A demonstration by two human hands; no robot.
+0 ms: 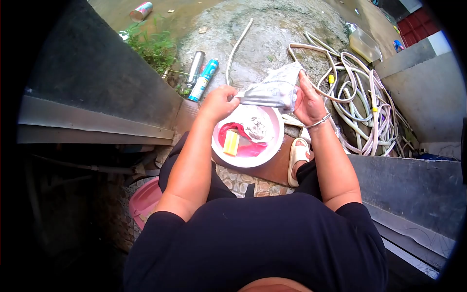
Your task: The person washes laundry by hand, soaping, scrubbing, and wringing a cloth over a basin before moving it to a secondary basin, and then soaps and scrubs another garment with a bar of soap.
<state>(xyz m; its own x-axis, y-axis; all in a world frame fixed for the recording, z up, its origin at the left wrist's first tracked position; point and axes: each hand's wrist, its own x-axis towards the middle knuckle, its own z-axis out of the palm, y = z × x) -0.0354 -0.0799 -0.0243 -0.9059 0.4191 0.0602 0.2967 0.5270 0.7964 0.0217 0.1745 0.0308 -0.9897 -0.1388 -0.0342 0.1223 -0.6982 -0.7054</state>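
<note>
Left hand (221, 102): my fingers pinch one end of the cloth (272, 87).
Basin (275, 146): below my hands, yellow bar (231, 143) inside.
Cloth: stretched between my hands, above the basin's far edge.
Right hand (309, 102): extended fingers touch its other end; I cannot tell if they grip.

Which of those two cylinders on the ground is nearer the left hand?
The blue cylinder, nearer the left hand; the silver cylinder lies on its far side.

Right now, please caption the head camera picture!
Pale cloth spread between left hand and right hand above a basin.
</note>
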